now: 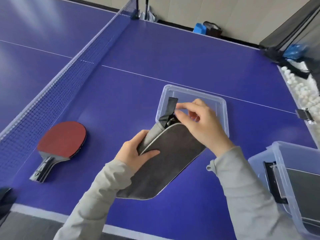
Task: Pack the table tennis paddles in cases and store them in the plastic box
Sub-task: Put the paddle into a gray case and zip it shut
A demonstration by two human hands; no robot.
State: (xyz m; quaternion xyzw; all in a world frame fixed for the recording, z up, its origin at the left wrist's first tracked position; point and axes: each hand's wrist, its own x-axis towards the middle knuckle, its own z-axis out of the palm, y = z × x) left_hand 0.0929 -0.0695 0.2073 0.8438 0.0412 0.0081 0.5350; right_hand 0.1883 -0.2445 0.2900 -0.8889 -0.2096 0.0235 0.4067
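A grey paddle case (166,158) with a light piping edge is held above the blue table. My left hand (136,149) grips its left edge, thumb on top. At the case's narrow top end, my right hand (199,122) pinches near the zipper pull, beside the black strap loop (171,105). A red-faced paddle (60,142) lies flat on the table at the left, handle toward me. The clear plastic box (277,170) stands at the right edge, with a grey case inside it. Its clear lid (194,94) lies on the table behind my hands.
The net (69,70) runs diagonally across the table at the left. A trough of several white balls (299,90) sits along the right table edge under a dark catch net. A dark object (5,198) lies at the near left corner.
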